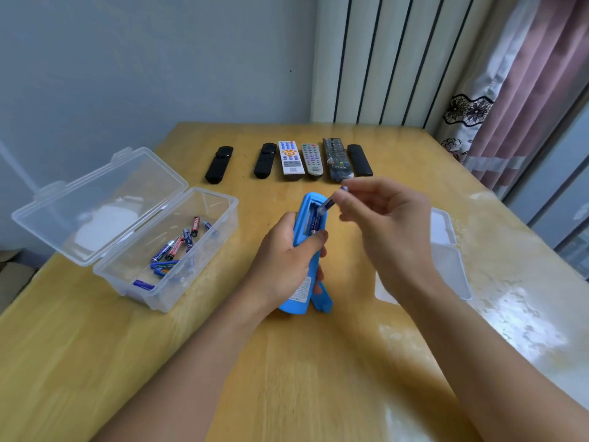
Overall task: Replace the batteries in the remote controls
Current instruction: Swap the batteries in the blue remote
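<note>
Clear box (178, 250) with loose batteries lies left of the left hand (287, 266). Left hand grips the blue remote (307, 244), compartment exposed. Right hand (385, 231) pinches a battery (330, 204), tilted, at the compartment's far end.

Bare table (318, 362) is left open in the near foreground. The left is blocked by an open plastic box (165, 250), the far edge by a row of remotes (290, 159), and the right by a clear container (446, 250).
</note>
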Motion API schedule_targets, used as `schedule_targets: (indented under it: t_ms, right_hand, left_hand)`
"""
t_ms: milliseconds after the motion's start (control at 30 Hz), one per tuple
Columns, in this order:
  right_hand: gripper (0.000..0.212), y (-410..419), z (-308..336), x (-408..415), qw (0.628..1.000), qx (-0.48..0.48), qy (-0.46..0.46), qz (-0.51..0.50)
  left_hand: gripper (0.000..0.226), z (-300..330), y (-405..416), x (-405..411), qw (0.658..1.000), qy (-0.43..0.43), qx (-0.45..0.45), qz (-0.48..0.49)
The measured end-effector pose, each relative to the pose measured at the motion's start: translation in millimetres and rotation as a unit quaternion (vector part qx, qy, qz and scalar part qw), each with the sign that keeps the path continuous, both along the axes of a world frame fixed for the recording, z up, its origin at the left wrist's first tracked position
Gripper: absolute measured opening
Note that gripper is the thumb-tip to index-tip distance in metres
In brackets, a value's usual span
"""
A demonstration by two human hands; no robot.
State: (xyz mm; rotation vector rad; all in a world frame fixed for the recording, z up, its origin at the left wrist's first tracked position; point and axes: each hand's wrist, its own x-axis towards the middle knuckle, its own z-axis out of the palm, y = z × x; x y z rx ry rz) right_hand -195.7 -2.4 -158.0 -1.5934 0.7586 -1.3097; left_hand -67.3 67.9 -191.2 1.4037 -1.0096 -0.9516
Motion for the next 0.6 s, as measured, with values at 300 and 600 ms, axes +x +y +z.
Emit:
schedule_targets:
  t_ms: [300,600]
  right_hand:
    - [0.002,36,39,134,0.966,0.046,0.167,0.191]
    - [0.009,-8,44,88,0.912,-0.225,0.342,0.001]
  left_hand:
    - [0.031,4,10,32,0.984,0.092,0.110,0.109]
    - [0.037,8,9,32,0.964,0.241,0.083,0.075]
